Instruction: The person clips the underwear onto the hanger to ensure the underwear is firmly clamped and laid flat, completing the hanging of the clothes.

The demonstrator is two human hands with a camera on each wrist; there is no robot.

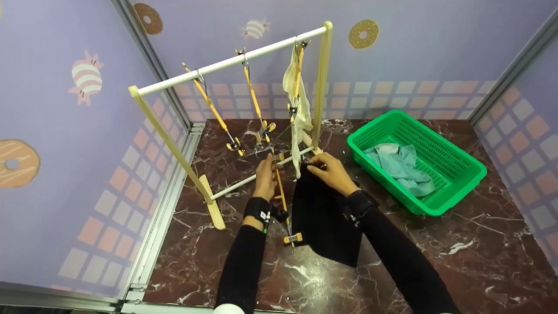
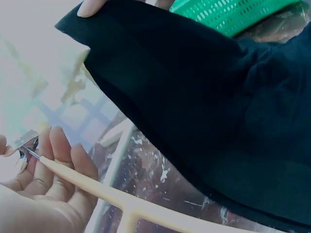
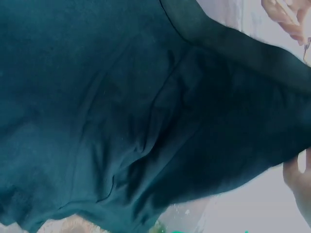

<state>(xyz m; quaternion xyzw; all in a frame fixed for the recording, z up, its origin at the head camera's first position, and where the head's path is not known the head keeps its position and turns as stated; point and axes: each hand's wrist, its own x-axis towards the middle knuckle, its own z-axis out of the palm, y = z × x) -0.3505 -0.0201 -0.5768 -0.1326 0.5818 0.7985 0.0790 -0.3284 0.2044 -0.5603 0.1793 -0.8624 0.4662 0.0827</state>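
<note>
Left hand's grip (image 1: 264, 176) has a yellow hanger (image 1: 280, 189) by its end, right hand's grip (image 1: 330, 173) pinches black cloth (image 1: 324, 218) up top, green basket (image 1: 440, 144) close by

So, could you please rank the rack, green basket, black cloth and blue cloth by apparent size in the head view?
Largest to smallest:
Rack
Green basket
Black cloth
Blue cloth

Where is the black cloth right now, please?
In the head view, the right hand holds the black cloth by its upper end, between the left hand and the green basket.
</note>
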